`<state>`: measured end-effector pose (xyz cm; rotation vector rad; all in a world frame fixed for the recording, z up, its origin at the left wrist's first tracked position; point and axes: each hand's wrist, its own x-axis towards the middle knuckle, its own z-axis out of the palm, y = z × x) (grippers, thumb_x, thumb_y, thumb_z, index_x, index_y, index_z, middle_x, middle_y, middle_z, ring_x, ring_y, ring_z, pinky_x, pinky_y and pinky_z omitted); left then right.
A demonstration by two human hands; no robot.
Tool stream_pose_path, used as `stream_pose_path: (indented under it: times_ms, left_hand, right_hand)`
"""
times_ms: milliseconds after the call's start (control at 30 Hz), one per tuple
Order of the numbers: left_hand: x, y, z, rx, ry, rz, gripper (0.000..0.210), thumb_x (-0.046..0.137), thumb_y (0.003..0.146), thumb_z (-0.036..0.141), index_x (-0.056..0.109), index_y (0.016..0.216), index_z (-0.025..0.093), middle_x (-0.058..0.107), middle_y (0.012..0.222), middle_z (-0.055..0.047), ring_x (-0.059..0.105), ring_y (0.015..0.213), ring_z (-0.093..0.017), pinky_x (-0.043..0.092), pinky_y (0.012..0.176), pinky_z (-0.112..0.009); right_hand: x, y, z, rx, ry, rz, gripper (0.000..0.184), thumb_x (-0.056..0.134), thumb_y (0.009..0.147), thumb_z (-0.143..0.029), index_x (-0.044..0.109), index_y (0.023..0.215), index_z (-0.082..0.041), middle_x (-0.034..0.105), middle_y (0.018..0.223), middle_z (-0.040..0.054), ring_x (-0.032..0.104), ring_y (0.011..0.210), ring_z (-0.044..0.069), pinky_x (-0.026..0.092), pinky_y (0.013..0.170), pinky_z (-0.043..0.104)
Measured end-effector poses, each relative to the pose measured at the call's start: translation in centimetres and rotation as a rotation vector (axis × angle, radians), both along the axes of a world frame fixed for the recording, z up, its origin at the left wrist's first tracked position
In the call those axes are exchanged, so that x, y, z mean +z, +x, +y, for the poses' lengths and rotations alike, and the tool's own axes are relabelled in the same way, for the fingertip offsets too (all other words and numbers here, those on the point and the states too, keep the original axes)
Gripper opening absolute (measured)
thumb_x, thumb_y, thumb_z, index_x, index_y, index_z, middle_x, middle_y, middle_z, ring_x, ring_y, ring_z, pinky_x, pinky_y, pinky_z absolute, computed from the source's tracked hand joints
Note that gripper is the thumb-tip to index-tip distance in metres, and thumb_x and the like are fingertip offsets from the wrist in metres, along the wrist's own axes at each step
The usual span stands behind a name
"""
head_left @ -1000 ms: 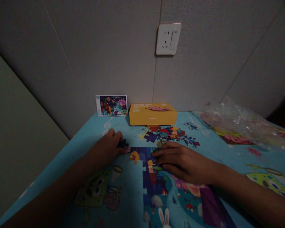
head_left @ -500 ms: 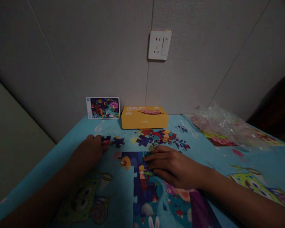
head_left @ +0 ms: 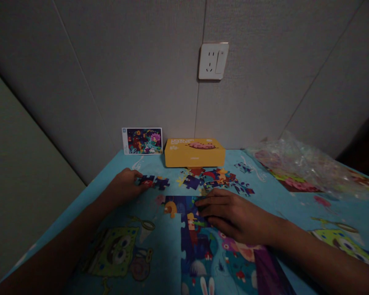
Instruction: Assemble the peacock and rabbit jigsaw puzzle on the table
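My left hand [head_left: 126, 185] is at the left of the table, its thumb and index finger closed about the edges of a dark puzzle piece with red on it [head_left: 146, 180]. Right beside that piece lies another dark blue puzzle piece [head_left: 162, 183]. My right hand [head_left: 230, 209] rests palm down with fingers stretched out over the upper part of the partly joined jigsaw puzzle [head_left: 199, 246], hiding some of it. An orange figure shows on the puzzle's upper left corner, and its left side has an open, knobbed edge.
Several loose pieces [head_left: 209, 178] lie beyond the puzzle, before a yellow puzzle box [head_left: 195, 157]. A picture card [head_left: 144, 141] leans on the wall left of it. Crumpled clear plastic [head_left: 298, 159] covers colourful sheets at right. A cartoon-printed blue cloth [head_left: 160, 254] covers the table.
The view has turned slightly left, so everything sits farther right. My left index finger and thumb have reached more around the red-marked piece. My right hand keeps its place on the puzzle.
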<state>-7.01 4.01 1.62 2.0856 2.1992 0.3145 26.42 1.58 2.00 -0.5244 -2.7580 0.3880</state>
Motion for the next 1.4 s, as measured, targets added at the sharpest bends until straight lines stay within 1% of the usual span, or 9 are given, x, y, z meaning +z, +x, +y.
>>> stream_pose_path:
  times_ms: [400, 600, 667, 767, 867, 967, 1067, 1167, 1400]
  left_hand:
    - [0.2, -0.3, 0.1, 0.052, -0.052, -0.053, 0.049, 0.053, 0.077, 0.065, 0.069, 0.083, 0.018, 0.069, 0.083, -0.007, 0.065, 0.076, -0.024, 0.044, 0.061, -0.029]
    - [-0.1, -0.5, 0.3, 0.062, -0.032, -0.039, 0.068, 0.052, 0.077, 0.064, 0.062, 0.117, 0.011, 0.069, 0.094, -0.012, 0.067, 0.082, -0.026, 0.046, 0.064, -0.029]
    - [-0.1, -0.6, 0.4, 0.033, -0.046, 0.015, 0.067, 0.047, 0.079, 0.066, 0.067, 0.112, 0.011, 0.069, 0.095, -0.014, 0.066, 0.083, -0.027, 0.046, 0.066, -0.031]
    - [-0.1, -0.7, 0.5, 0.024, -0.046, 0.040, 0.065, 0.045, 0.080, 0.065, 0.069, 0.106, 0.011, 0.068, 0.093, -0.014, 0.065, 0.082, -0.029, 0.046, 0.066, -0.033]
    - [0.0, -0.6, 0.6, 0.040, -0.061, 0.022, 0.062, 0.047, 0.079, 0.062, 0.067, 0.107, 0.011, 0.068, 0.093, -0.014, 0.065, 0.081, -0.030, 0.046, 0.065, -0.034]
    - [0.0, -0.3, 0.5, 0.064, -0.049, -0.014, 0.062, 0.049, 0.077, 0.063, 0.061, 0.109, 0.011, 0.066, 0.097, -0.014, 0.066, 0.082, -0.030, 0.046, 0.064, -0.034]
    - [-0.2, 0.0, 0.3, 0.096, -0.006, -0.104, 0.058, 0.052, 0.076, 0.062, 0.054, 0.109, 0.014, 0.066, 0.096, -0.012, 0.066, 0.079, -0.027, 0.046, 0.063, -0.032]
    - [-0.4, 0.2, 0.3, 0.113, 0.044, -0.250, 0.054, 0.055, 0.074, 0.061, 0.049, 0.106, 0.018, 0.068, 0.090, -0.007, 0.066, 0.072, -0.024, 0.047, 0.061, -0.031]
    - [0.2, 2.7, -0.5, 0.014, 0.143, -0.628, 0.048, 0.060, 0.075, 0.054, 0.047, 0.107, 0.021, 0.072, 0.075, 0.000, 0.066, 0.066, -0.020, 0.045, 0.060, -0.028]
  right_hand:
    - [0.1, -0.1, 0.2, -0.011, -0.002, -0.015, 0.025, 0.047, 0.096, -0.021, 0.067, 0.110, -0.017, 0.066, 0.121, 0.0067, 0.057, 0.109, 0.019, 0.046, 0.097, 0.039]
    - [0.2, -0.4, -0.1, -0.005, 0.036, 0.014, 0.025, 0.046, 0.095, -0.018, 0.068, 0.107, -0.016, 0.068, 0.116, 0.0079, 0.059, 0.105, 0.019, 0.047, 0.095, 0.039]
    - [0.0, -0.4, 0.1, -0.091, 0.079, 0.062, 0.025, 0.045, 0.094, -0.017, 0.068, 0.104, -0.016, 0.070, 0.107, 0.0081, 0.060, 0.098, 0.020, 0.048, 0.089, 0.039]
    - [-0.5, 0.3, 1.2, -0.395, 0.186, 0.174, 0.025, 0.046, 0.093, -0.018, 0.068, 0.104, -0.016, 0.071, 0.098, 0.0100, 0.059, 0.093, 0.023, 0.049, 0.083, 0.041]
    - [-1.1, 1.3, 2.6, -0.645, 0.281, 0.192, 0.026, 0.053, 0.091, -0.026, 0.067, 0.111, -0.015, 0.069, 0.111, 0.0127, 0.056, 0.100, 0.028, 0.046, 0.089, 0.048]
    - [-1.6, 1.9, 3.7, -0.739, 0.272, 0.120, 0.040, 0.059, 0.089, -0.036, 0.062, 0.123, -0.015, 0.061, 0.129, 0.0130, 0.050, 0.113, 0.033, 0.042, 0.095, 0.053]
    - [-1.9, 1.7, 4.2, -0.704, 0.219, 0.052, 0.046, 0.059, 0.089, -0.040, 0.057, 0.131, -0.020, 0.054, 0.139, 0.0087, 0.042, 0.124, 0.034, 0.035, 0.100, 0.056]
    - [-2.1, 1.2, 4.5, -0.638, 0.190, 0.013, 0.036, 0.057, 0.091, -0.037, 0.062, 0.125, -0.025, 0.061, 0.132, 0.0048, 0.042, 0.125, 0.033, 0.028, 0.103, 0.057]
    - [-2.5, 1.2, 4.8, -0.619, 0.194, 0.032, 0.027, 0.059, 0.090, -0.031, 0.069, 0.114, -0.023, 0.068, 0.119, 0.0059, 0.046, 0.117, 0.031, 0.030, 0.101, 0.053]
